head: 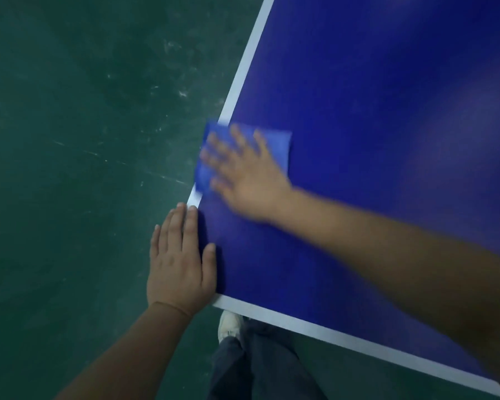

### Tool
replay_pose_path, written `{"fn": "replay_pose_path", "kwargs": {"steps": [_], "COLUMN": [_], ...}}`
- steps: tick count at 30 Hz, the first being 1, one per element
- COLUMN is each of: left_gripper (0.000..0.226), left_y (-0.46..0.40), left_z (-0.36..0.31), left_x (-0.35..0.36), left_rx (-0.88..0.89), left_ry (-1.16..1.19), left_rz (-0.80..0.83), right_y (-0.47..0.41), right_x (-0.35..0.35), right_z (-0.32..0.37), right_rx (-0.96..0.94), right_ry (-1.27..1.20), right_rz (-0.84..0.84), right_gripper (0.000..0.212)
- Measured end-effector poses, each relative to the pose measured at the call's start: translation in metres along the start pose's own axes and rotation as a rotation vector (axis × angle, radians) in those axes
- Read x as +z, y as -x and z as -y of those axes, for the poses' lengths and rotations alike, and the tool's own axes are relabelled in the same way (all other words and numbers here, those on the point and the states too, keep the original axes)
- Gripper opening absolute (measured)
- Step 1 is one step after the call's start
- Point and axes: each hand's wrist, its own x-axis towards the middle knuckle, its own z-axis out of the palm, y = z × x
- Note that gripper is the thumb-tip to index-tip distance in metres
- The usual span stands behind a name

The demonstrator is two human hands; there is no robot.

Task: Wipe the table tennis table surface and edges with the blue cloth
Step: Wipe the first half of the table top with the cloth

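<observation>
Our right hand [244, 174] lies flat with fingers spread on the blue cloth [274, 145], pressing it onto the bench [387, 96] at the white side line. Just nearer us, our left hand [181, 261] rests open at the bench corner, holding nothing.

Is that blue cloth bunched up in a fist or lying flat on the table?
Flat. The blue cloth lies spread as a rectangle under the right hand, whose fingers are straight, at the table edge. Motion blur hides any folds.
</observation>
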Motion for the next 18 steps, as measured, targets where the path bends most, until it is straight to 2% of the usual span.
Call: {"fn": "replay_pose_path", "kwargs": {"steps": [2, 4, 5, 7, 9, 11, 12, 13, 16, 18], "left_gripper": [0.069, 0.07, 0.071, 0.073, 0.075, 0.077, 0.078, 0.078, 0.075, 0.073], "left_y": [0.0, 0.0, 0.0, -0.001, -0.003, -0.003, -0.002, 0.001, 0.014, 0.025], "left_z": [0.002, 0.005, 0.006, 0.006, 0.005, 0.005, 0.007, 0.01, 0.019, 0.017], "left_x": [0.001, 0.002, 0.0, -0.003, -0.007, -0.013, -0.016, -0.019, -0.023, -0.022], "left_rx": [0.035, 0.079, 0.094, 0.092, 0.052, -0.028, -0.053, -0.056, -0.011, -0.005], "left_ry": [0.025, 0.045, 0.067, 0.124, 0.229, 0.369, 0.411, 0.427, 0.403, 0.381], "left_rz": [-0.045, -0.049, -0.034, 0.005, 0.014, 0.015, 0.007, -0.006, -0.009, 0.007], "right_y": [0.072, 0.116, 0.122, 0.11, 0.08, 0.05, 0.039, 0.034, 0.058, 0.088], "right_x": [0.013, 0.019, 0.02, 0.018, 0.006, 0.001, 0.0, 0.002, 0.019, 0.028], "right_z": [0.046, 0.038, 0.019, -0.021, -0.04, -0.02, 0.003, 0.029, 0.116, 0.147], "right_rx": [-0.234, -0.361, -0.357, -0.164, 0.155, 0.412, 0.456, 0.439, 0.17, 0.119], "right_ry": [-0.023, -0.037, -0.005, 0.045, -0.002, -0.05, -0.051, -0.044, -0.012, -0.023], "right_rz": [0.044, 0.102, 0.086, 0.036, 0.017, 0.003, 0.003, 0.014, 0.089, 0.1], "right_gripper": [0.055, 0.052, 0.053, 0.058, 0.062, 0.062, 0.061, 0.061, 0.065, 0.07]}}
